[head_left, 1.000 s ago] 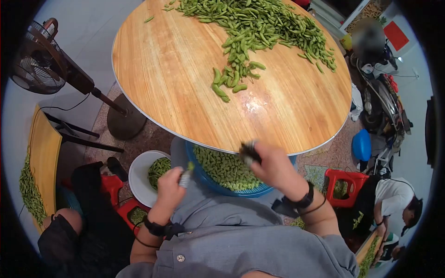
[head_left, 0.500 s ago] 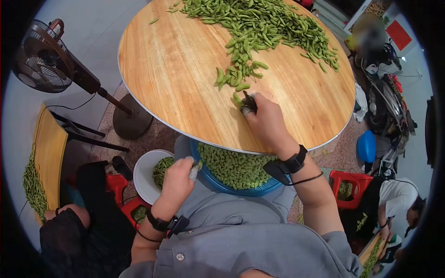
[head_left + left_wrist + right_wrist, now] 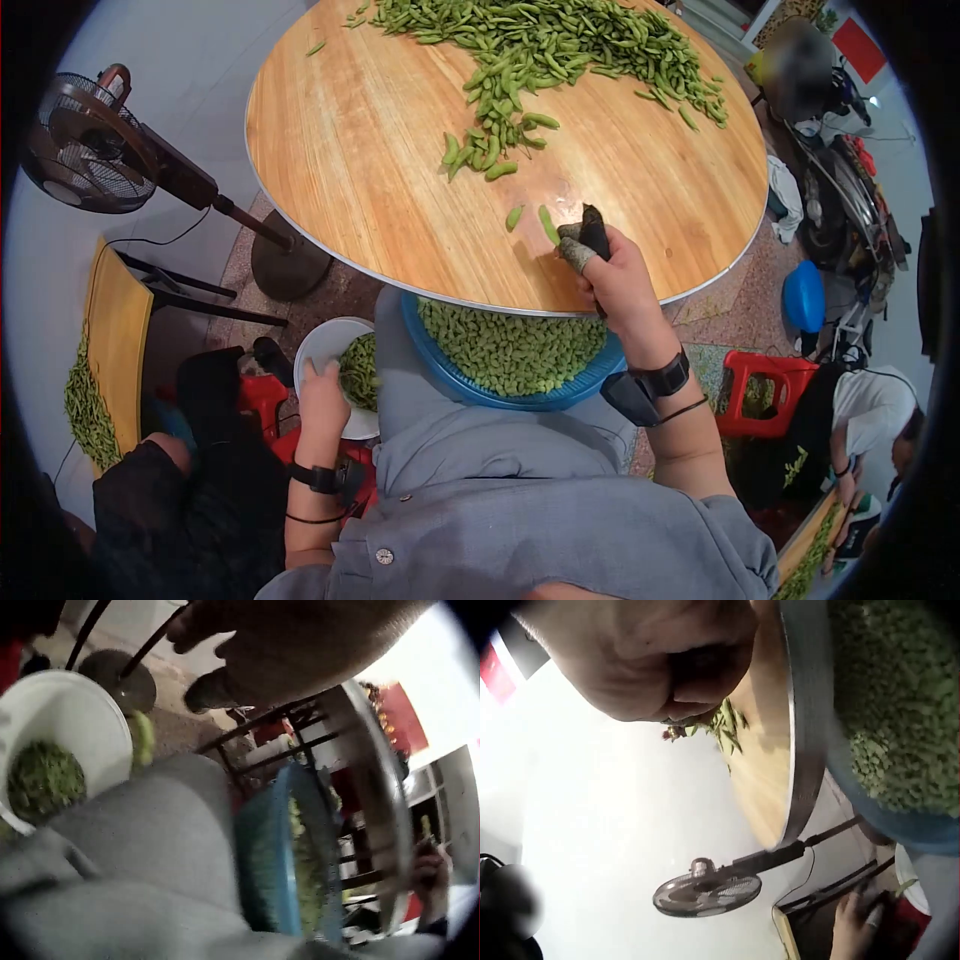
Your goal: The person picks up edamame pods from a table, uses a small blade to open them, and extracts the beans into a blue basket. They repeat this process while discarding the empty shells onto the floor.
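Observation:
Over the table's near part, my right hand (image 3: 628, 285) grips a dark tool (image 3: 594, 232), its thumb wrapped in grey. A green pod (image 3: 549, 225) lies at the thumb's tip; whether it is pinched I cannot tell. Another pod (image 3: 514, 218) rests just left of it. Beside the white bucket (image 3: 310, 375), my left hand (image 3: 322, 400) has its fingers loosely extended, holding nothing visible. The left wrist view catches a blurred pod (image 3: 142, 739) in the air by the bucket's rim, below the hand (image 3: 277, 652). Pods (image 3: 358, 372) fill part of the bucket.
Piled pods (image 3: 560, 45) cover the far part of the round table (image 3: 350, 170). Shelled-looking green pieces (image 3: 510, 350) fill a blue basin (image 3: 425, 355) under its near edge. A fan (image 3: 90, 150) stands left; red stools (image 3: 765, 395) and seated people flank both sides.
My left hand has moved left and down towards the bucket, its fingers loosening. The right hand first reached from the table's near edge to the pods, then drew back slightly rightward; two pods now lie near it.

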`<state>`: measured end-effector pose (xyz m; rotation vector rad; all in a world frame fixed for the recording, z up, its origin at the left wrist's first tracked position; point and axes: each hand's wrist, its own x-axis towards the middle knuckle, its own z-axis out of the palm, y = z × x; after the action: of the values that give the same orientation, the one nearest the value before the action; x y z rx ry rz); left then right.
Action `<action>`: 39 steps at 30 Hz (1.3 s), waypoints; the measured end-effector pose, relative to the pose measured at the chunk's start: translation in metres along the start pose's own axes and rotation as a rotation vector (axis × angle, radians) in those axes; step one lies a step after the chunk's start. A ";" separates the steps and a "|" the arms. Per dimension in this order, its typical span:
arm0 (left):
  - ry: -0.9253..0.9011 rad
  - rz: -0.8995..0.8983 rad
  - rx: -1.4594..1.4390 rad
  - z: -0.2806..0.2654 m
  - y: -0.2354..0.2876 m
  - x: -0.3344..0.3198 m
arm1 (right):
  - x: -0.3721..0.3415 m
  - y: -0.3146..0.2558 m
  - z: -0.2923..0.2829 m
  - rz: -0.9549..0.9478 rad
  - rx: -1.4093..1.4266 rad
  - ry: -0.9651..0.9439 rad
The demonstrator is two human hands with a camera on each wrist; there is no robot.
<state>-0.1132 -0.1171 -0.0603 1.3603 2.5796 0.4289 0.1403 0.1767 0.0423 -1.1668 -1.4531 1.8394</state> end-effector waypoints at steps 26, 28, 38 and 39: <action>-0.309 0.054 -1.389 -0.029 0.179 0.026 | -0.081 0.042 0.026 -0.400 -0.378 -0.197; -0.368 0.029 -1.414 -0.024 0.176 0.027 | -0.083 0.042 0.022 -0.358 -0.358 -0.237; -0.525 0.033 -1.357 -0.027 0.175 0.028 | -0.085 0.025 0.014 -0.177 -0.314 -0.437; -0.572 0.017 -1.330 -0.027 0.173 0.029 | -0.085 0.024 0.014 -0.146 -0.284 -0.452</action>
<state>-0.0038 -0.0049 0.0233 0.7709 1.2521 1.2137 0.1733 0.0936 0.0466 -0.7617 -2.0462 1.9168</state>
